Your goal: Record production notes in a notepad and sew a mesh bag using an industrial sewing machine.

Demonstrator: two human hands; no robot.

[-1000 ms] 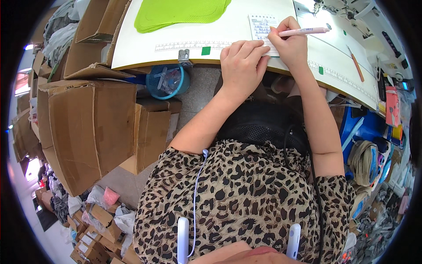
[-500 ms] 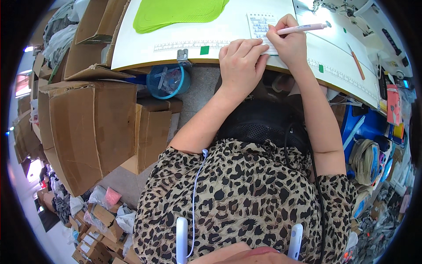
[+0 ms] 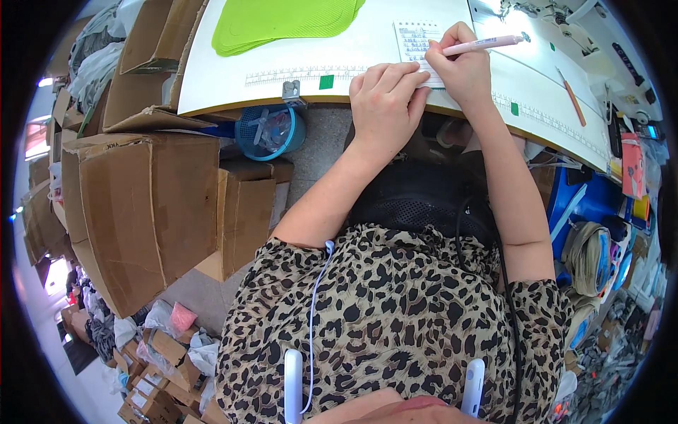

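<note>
A pink-barrelled pen point(image 3: 494, 42) is gripped in my right hand point(image 3: 462, 74), its tip hidden among the fingertips on a small spiral notepad point(image 3: 417, 39) with handwriting on it. My left hand point(image 3: 381, 109) lies on the pad's lower part at the table's front edge, fingers loosely bent and holding nothing that I can see. Green mesh sheets point(image 3: 282, 21) are stacked on the white table point(image 3: 212, 85) left of the pad, above a printed measuring strip point(image 3: 282, 76). A thin orange-handled tool point(image 3: 572, 99) lies to the right.
Sewing machine parts point(image 3: 537, 21) stand at back right. Cardboard boxes point(image 3: 141, 212) crowd the left side, beside a blue plastic basket point(image 3: 268, 131) below the table. At right are a blue bin point(image 3: 568, 191), coiled tape point(image 3: 586, 258) and piles of bagged goods point(image 3: 611, 346).
My right hand and the pen have shifted slightly up and left in the picture while writing on the pad. My left hand stays on the pad with little movement.
</note>
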